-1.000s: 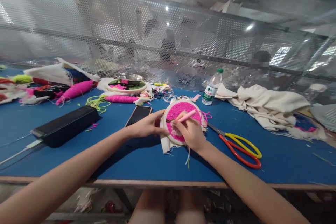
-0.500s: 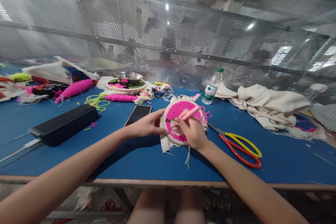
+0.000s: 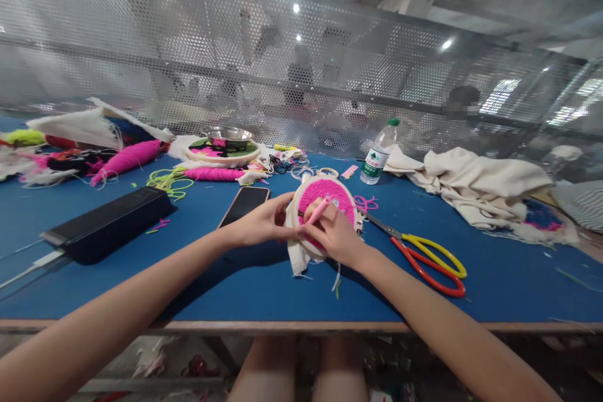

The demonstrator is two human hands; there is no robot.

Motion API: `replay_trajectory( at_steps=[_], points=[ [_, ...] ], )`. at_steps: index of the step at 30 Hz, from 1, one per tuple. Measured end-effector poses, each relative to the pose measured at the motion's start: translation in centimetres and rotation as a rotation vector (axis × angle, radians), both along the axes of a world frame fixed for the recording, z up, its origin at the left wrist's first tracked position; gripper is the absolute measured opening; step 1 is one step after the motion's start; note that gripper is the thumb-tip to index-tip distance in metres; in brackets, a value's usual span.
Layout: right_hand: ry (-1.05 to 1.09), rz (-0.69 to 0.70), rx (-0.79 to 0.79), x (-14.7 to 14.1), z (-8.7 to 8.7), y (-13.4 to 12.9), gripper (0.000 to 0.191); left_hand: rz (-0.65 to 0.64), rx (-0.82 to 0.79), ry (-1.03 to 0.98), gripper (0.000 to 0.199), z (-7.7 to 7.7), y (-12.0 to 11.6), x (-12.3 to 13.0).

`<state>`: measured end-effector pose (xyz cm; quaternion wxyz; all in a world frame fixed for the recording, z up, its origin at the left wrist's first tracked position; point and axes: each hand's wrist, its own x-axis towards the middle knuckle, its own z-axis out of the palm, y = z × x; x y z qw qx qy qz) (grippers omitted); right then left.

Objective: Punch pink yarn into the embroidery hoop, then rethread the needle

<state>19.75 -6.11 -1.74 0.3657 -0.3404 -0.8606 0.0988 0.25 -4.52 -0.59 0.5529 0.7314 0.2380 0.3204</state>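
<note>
My left hand [image 3: 268,220] grips the left rim of a round embroidery hoop [image 3: 352,191], its thumb near the front edge. Bright pink looped stitching [image 3: 325,187] fills much of the stretched cloth, whose frayed white edge hangs out below the rim. Over the hoop, my right hand [image 3: 336,235] is closed around a pink punch needle [image 3: 318,210], tilted with its tip toward the left side of the cloth. The fingers partly hide the stitching beneath them. Loose pink yarn [image 3: 366,202] lies just right of the hoop.
Scissors [image 3: 424,257] with red and yellow handles lie at right, near a water bottle [image 3: 377,154] and crumpled cream cloth [image 3: 480,182]. A phone [image 3: 244,204] and black power bank [image 3: 110,223] are left. Behind are a second hoop [image 3: 221,160], a metal bowl [image 3: 229,135] and yarn.
My right hand has shifted slightly left and the punch needle now stands more steeply, its back end swung left. The left hand keeps its hold on the hoop. The view has moved slightly.
</note>
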Motion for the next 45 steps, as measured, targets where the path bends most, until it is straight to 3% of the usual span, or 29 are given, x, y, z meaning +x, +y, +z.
replay_trajectory(
  at_steps=[2,6,8,13,31,37,45],
  points=[
    [0.031,0.002,-0.042,0.1,0.0,0.2,0.017,0.006,0.014,0.022,0.057,0.0,0.1,-0.1],
    [0.247,-0.012,-0.323,0.4,0.4,0.3,0.015,0.027,0.019,0.065,0.064,-0.2,0.6,-0.4],
    [0.273,-0.004,-0.39,0.5,0.6,0.3,0.014,0.054,0.019,0.073,0.066,-0.4,0.8,-0.5],
    [0.076,-0.037,-0.166,0.6,0.8,-0.2,0.012,0.071,0.053,0.065,0.061,-0.8,1.0,-0.6],
    [0.246,-0.034,-0.223,1.2,0.6,0.0,0.018,0.043,0.062,0.031,0.062,-0.8,1.0,-0.6],
    [0.153,-0.053,-0.144,1.3,0.9,-0.1,0.017,0.06,0.053,0.056,0.06,-0.9,1.0,-0.6],
    [-0.028,0.098,0.037,0.7,0.9,-0.1,0.009,0.017,0.131,-0.006,0.063,-0.7,0.9,-0.5]
  ],
)
